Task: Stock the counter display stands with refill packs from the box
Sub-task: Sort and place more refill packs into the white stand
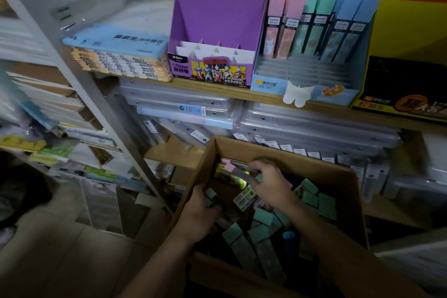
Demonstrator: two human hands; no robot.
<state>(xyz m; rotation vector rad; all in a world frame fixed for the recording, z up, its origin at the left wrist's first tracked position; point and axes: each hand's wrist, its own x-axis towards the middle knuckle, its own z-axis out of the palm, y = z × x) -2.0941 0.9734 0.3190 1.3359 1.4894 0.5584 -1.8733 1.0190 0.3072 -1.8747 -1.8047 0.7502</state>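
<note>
Wooden shelf (242, 94) across the upper half, bearing four items in a row. At far right, yellow display stand (411, 38), cut by the frame edge. Just beside it, blue display stand (271, 83): back row filled with upright refill packs (312, 31) in pink, green and blue, grey stepped tiers open in front. To its left and touching, purple display stand (212, 24), white dividers (208, 49) showing in its tray. Further left, stack of notebooks (121, 58), lying flat. Beneath the shelf, clear plastic cases (302, 123), stacked flat just behind the box's far rim.

Cardboard box (343, 176) at lower centre, top open, its left wall near a grey upright post (113, 128). Inside, loose packs (326, 203), mostly green, lying crosswise in a heap.

Both hands inside the box, toward its far-left corner. Right hand (268, 182): fingers curled, pinching a slim pack (242, 173) above the heap, near the back wall. Left hand (198, 215): against the left wall, fingertips bent down among the packs; gripping or merely resting, cannot tell.
</note>
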